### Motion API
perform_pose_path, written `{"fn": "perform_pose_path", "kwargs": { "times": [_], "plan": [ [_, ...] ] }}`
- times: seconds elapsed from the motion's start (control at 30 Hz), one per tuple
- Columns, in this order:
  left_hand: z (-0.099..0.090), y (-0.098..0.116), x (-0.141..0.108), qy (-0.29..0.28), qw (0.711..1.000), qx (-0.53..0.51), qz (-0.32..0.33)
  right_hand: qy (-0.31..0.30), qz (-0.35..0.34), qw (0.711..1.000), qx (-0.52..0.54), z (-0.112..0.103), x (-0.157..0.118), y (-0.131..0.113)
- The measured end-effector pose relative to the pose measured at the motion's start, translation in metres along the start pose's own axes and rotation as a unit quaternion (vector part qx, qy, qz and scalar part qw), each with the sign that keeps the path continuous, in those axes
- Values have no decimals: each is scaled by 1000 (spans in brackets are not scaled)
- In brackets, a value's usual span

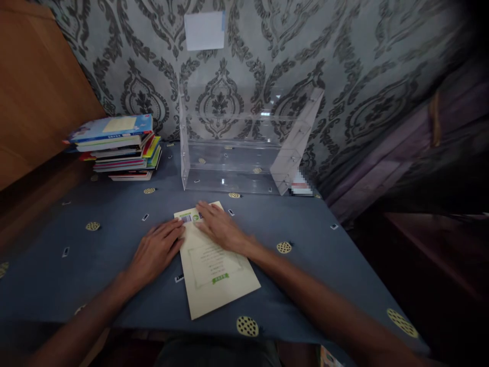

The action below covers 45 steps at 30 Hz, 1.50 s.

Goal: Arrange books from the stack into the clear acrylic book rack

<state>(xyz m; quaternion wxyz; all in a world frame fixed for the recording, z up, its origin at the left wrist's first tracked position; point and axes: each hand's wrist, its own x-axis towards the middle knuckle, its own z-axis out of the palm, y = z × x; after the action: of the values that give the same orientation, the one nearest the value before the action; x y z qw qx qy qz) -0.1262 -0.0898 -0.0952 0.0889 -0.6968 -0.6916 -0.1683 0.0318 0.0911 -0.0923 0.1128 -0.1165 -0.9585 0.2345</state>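
Note:
A pale cream book (214, 293) lies closed on the dark blue tablecloth, slightly turned. Its upward face has a barcode at the far end, a framed block of print and a small green label; the print is too blurred to read. My right hand (219, 224) rests flat across the book's far part, fingers stretched toward its far edge. At the book's left edge, my left hand (158, 250) lies palm down, fingertips touching the cover beside the barcode. Neither hand is wrapped around the book.
A clear acrylic tiered rack (233, 181) stands behind the book, against the patterned wall. Several books form an uneven stack (126, 153) at the back left, near a brown wooden panel (42, 92). A pixelated item (301, 184) sits beside the rack. The tablecloth (305, 306) ends at the right.

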Motion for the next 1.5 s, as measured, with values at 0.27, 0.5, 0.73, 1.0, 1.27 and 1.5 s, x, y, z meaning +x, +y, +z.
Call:
{"fn": "perform_pose_path", "kwargs": {
  "times": [0.27, 0.5, 0.73, 1.0, 1.27, 1.5],
  "plan": [
    [-5, 12, -1, -75, 997, 19, -29, 41, 39, 998, -17, -5, -20, 36],
    [-12, 20, 15, -168, 983, 75, -27, 18, 55, 998, -33, -8, -17, 27],
    [-6, 18, 28, -170, 983, 53, -43, -8, 43, 996, -84, -9, -65, 4],
    [-3, 17, 25, -156, 986, 16, -55, -8, -12, 994, -105, 11, -139, -59],
    [-1, 14, 22, -136, 989, -3, -52, -36, -85, 994, -58, 34, -160, -108],
    [-7, 15, 18, -153, 987, 46, -17, 36, 30, 993, -105, 9, -204, -55]
  ]
}}
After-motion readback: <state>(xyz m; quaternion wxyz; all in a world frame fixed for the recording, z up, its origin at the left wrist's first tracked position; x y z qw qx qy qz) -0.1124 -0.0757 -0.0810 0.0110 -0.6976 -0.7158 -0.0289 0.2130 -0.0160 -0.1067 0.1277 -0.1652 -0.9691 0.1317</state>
